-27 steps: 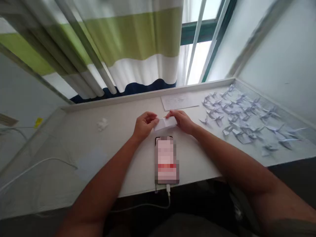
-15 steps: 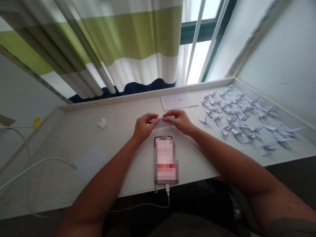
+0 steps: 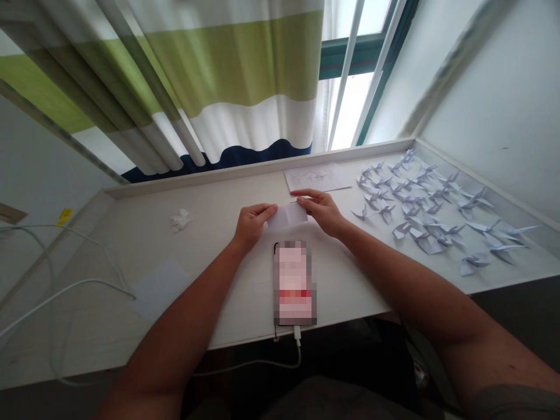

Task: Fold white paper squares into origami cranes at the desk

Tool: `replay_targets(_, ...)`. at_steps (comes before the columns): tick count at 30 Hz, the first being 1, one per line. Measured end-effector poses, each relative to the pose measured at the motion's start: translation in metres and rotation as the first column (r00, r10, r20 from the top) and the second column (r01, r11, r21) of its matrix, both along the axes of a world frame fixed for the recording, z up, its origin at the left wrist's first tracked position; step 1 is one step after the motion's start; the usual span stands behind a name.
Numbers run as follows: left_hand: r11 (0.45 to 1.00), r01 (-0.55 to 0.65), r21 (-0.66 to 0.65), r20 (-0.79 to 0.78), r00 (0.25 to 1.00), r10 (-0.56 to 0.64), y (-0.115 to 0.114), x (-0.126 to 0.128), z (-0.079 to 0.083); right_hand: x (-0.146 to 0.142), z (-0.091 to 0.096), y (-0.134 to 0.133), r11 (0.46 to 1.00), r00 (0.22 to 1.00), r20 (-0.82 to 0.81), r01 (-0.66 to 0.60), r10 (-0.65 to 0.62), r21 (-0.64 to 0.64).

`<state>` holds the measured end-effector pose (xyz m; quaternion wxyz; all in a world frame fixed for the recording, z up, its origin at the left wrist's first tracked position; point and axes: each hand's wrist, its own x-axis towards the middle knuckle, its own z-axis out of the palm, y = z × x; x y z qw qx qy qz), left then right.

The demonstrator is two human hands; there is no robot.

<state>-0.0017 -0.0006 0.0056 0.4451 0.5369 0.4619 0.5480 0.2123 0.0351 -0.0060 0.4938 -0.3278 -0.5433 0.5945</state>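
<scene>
A small folded white paper (image 3: 287, 216) lies between my two hands above the white desk (image 3: 205, 251). My left hand (image 3: 251, 224) pinches its left edge with curled fingers. My right hand (image 3: 321, 210) grips its right edge, the index finger stretched along the top. A phone (image 3: 294, 283) lies flat just in front of my hands, near the desk's front edge.
Several folded paper cranes (image 3: 426, 213) are spread over the right part of the desk. A printed sheet (image 3: 317, 178) lies behind my hands, a crumpled scrap (image 3: 179, 220) to the left, another paper square (image 3: 158, 289) at front left. White cables (image 3: 65, 289) trail off the left side.
The paper has been unfolded from a thin strip to a wider rectangle. My right hand has shifted slightly away from me, and the left hand has stayed in place.
</scene>
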Motion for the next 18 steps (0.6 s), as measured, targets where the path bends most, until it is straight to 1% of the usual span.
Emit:
replay_targets(3, 0.998, -0.037, -0.046, 0.112, 0.993, 0.042, 0.0028, -0.0005, 0.0009, 0.0045, -0.0007, 0.0058, 0.994, 0.993, -0.082, 0.077, -0.083, -0.075)
replay_targets(4, 0.997, -0.051, -0.059, 0.144, 0.988, 0.059, 0.0035, -0.0003, 0.0011, 0.0063, -0.0004, 0.007, 0.994, 0.992, -0.1, 0.067, -0.076, -0.083)
replay_targets(5, 0.995, -0.063, -0.071, 0.166, 0.983, 0.074, 0.004, 0.0001, 0.0011, 0.0079, 0.0001, 0.0075, 0.996, 0.993, -0.111, 0.032, -0.041, -0.077)
replay_targets(7, 0.993, -0.078, -0.094, 0.187, 0.978, 0.094, 0.0043, 0.0013, 0.0007, 0.0101, 0.0015, 0.0066, 0.995, 0.99, -0.119, -0.083, 0.076, -0.05)
replay_targets(9, 0.991, -0.065, -0.113, 0.195, 0.977, 0.086, 0.0039, 0.0028, -0.0006, 0.0103, 0.0026, 0.0037, 0.983, 0.978, -0.114, -0.181, 0.176, -0.03)
replay_targets(11, 0.992, -0.036, -0.118, 0.184, 0.981, 0.058, 0.0033, 0.0037, -0.0024, 0.0093, 0.0033, 0.0008, 0.976, 0.971, -0.111, -0.214, 0.21, -0.025)
replay_targets(18, 0.993, 0.019, -0.117, 0.116, 0.993, -0.006, 0.0037, 0.0013, -0.0066, 0.0061, 0.0053, -0.0018, 0.989, 0.983, -0.116, -0.147, 0.143, -0.03)
